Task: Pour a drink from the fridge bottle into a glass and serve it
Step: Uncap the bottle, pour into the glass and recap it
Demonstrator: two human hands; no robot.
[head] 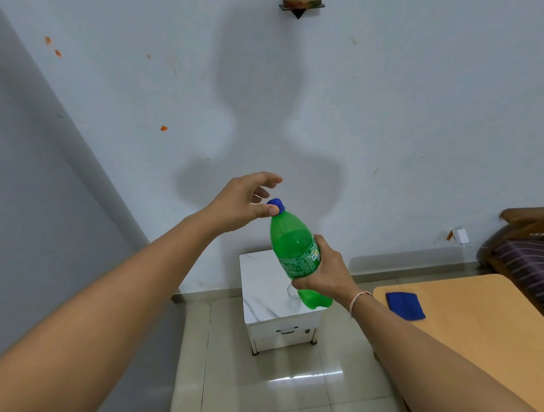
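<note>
My right hand (324,272) grips a green plastic bottle (293,242) around its label, holding it in the air, tilted slightly left. The bottle is partly full and wears a blue cap (276,204). My left hand (242,204) is at the cap, thumb pressed against its side and the other fingers curled above it. A clear glass (292,294) stands on the small white stand (262,285) below, mostly hidden behind the bottle and my right hand.
A wooden table (479,330) at the right carries a folded blue cloth (405,305). A bed with a striped cover (532,267) lies beyond it. A pale wall rises behind the stand; tiled floor (258,386) stretches in front.
</note>
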